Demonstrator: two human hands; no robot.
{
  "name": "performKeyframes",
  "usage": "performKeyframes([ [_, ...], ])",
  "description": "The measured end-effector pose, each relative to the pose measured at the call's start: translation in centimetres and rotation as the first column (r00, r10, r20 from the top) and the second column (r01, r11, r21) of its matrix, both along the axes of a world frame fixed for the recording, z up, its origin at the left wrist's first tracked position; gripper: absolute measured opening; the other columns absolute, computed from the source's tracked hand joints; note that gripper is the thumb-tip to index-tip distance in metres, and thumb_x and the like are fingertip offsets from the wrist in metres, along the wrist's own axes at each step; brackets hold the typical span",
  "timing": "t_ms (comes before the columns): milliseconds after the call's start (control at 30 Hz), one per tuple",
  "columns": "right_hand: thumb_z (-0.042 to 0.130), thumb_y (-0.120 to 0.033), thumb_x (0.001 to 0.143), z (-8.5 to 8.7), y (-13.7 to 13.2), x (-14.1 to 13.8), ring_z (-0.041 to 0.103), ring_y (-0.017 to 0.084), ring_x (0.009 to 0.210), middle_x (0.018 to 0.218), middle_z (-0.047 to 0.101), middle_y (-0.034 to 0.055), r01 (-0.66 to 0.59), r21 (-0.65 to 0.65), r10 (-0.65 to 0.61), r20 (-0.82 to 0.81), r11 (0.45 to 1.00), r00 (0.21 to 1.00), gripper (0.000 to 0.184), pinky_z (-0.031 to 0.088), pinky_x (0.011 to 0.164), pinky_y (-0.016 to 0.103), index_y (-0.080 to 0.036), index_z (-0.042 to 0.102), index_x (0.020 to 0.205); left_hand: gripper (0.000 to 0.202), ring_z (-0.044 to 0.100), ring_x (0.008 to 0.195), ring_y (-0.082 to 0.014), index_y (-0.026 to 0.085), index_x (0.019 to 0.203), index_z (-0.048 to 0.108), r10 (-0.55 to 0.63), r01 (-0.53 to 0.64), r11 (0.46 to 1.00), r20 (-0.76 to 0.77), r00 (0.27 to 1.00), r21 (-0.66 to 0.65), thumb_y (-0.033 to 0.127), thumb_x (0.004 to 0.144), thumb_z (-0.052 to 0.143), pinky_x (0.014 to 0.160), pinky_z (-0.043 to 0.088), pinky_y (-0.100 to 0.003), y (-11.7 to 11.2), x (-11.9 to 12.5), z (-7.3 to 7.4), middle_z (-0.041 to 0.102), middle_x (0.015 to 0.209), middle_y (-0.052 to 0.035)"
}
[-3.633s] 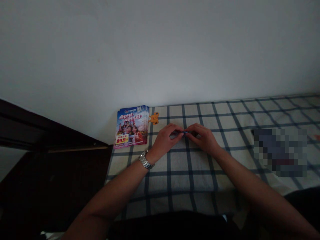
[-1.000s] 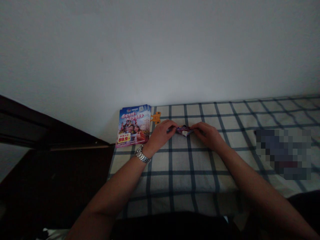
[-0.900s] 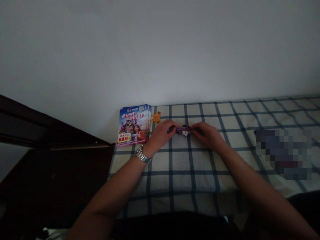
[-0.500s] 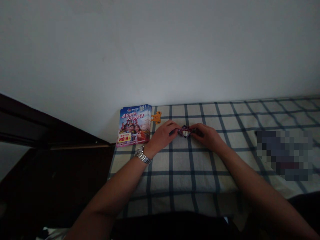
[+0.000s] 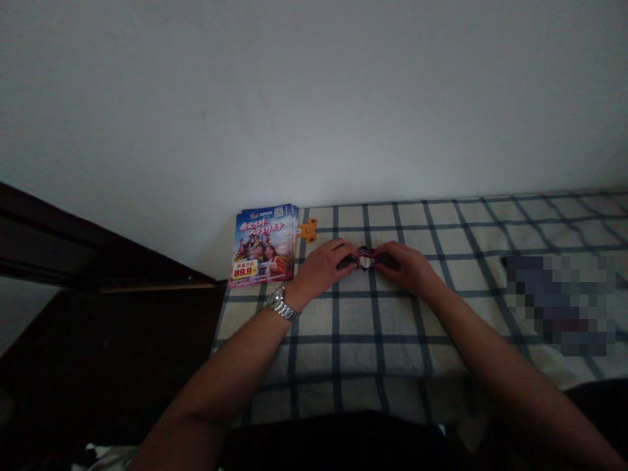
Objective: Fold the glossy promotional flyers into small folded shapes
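Note:
My left hand (image 5: 321, 267) and my right hand (image 5: 407, 265) meet over a checked bed sheet (image 5: 373, 327). Between their fingertips sits a small folded piece of printed paper (image 5: 364, 259), purple and red with a white patch. Both hands pinch it, one at each end, and press it against the sheet. A metal watch (image 5: 280, 305) is on my left wrist. Most of the paper is hidden under my fingers.
A stack of colourful leaflets (image 5: 263, 243) lies at the sheet's far left corner against the white wall (image 5: 314, 98). A small orange figure (image 5: 307, 229) lies beside it. Dark wooden furniture (image 5: 98, 307) stands to the left. A blurred dark patch (image 5: 559, 301) lies on the right.
My hands have drawn closer together over the last second, squeezing the folded paper shorter. The view has shifted slightly.

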State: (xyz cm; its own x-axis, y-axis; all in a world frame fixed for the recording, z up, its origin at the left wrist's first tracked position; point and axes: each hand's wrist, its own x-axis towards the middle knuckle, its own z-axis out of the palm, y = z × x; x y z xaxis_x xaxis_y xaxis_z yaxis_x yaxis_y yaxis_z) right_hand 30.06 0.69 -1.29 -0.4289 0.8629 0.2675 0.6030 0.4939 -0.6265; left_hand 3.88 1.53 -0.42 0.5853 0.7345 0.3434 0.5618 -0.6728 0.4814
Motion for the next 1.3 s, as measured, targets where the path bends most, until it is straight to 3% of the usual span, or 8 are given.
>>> performKeyframes([
  [267,0.072,-0.032,0.09,-0.16,0.0,0.24,0.069,0.02,0.076,0.094,0.076,0.0037,0.074,-0.027,-0.075,-0.037,0.997,0.996,0.016,0.057,0.07,0.033,-0.025,0.07,0.104,0.012,0.066,0.103,-0.0211,0.021,0.106,0.065,0.035,-0.035,0.999,0.013,0.999,-0.035,0.03,0.098,0.068,0.093,0.053,-0.037,0.33,-0.31,0.01,0.069,0.109,-0.0038],
  [533,0.072,-0.041,0.091,-0.06,0.0,0.45,0.074,0.024,0.083,0.105,0.08,0.0056,0.12,-0.068,-0.128,-0.121,0.99,0.984,0.018,0.061,0.078,0.041,-0.025,0.07,0.101,0.011,0.066,0.099,-0.0206,0.022,0.102,0.063,0.053,-0.052,0.998,0.019,0.998,-0.035,0.03,0.098,0.068,0.089,0.052,-0.036,0.39,-0.5,0.17,0.069,0.106,-0.0034],
  [800,0.07,-0.038,0.092,-0.45,-0.12,0.29,0.075,0.026,0.095,0.107,0.077,0.0064,0.046,-0.09,-0.063,-0.203,0.995,0.977,0.017,0.063,0.088,0.045,-0.026,0.068,0.104,0.018,0.065,0.111,-0.0202,0.024,0.118,0.064,-0.029,0.03,0.999,0.036,0.999,-0.023,0.03,0.102,0.062,0.099,0.056,-0.038,0.06,-0.26,0.15,0.065,0.122,-0.0056],
  [967,0.069,-0.035,0.093,-0.24,-0.17,0.0,0.074,0.025,0.097,0.108,0.074,0.0069,0.002,-0.089,-0.024,-0.243,0.996,0.97,0.015,0.064,0.09,0.045,-0.027,0.067,0.104,0.027,0.063,0.121,-0.0209,0.026,0.125,0.064,-0.061,0.063,0.998,0.071,0.996,-0.029,0.03,0.099,0.067,0.105,0.055,-0.039,0.08,-0.2,-0.2,0.06,0.134,-0.0069],
  [1300,0.068,-0.037,0.093,-0.51,-0.3,-0.23,0.073,0.027,0.102,0.112,0.072,0.0078,-0.027,-0.1,0.001,-0.251,0.995,0.968,0.017,0.064,0.093,0.047,-0.028,0.067,0.108,0.019,0.066,0.112,-0.0195,0.023,0.115,0.067,-0.024,0.03,0.999,0.13,0.991,-0.042,0.036,0.104,0.058,0.101,0.056,-0.038,-0.42,0.33,0.36,0.065,0.121,-0.0071],
])
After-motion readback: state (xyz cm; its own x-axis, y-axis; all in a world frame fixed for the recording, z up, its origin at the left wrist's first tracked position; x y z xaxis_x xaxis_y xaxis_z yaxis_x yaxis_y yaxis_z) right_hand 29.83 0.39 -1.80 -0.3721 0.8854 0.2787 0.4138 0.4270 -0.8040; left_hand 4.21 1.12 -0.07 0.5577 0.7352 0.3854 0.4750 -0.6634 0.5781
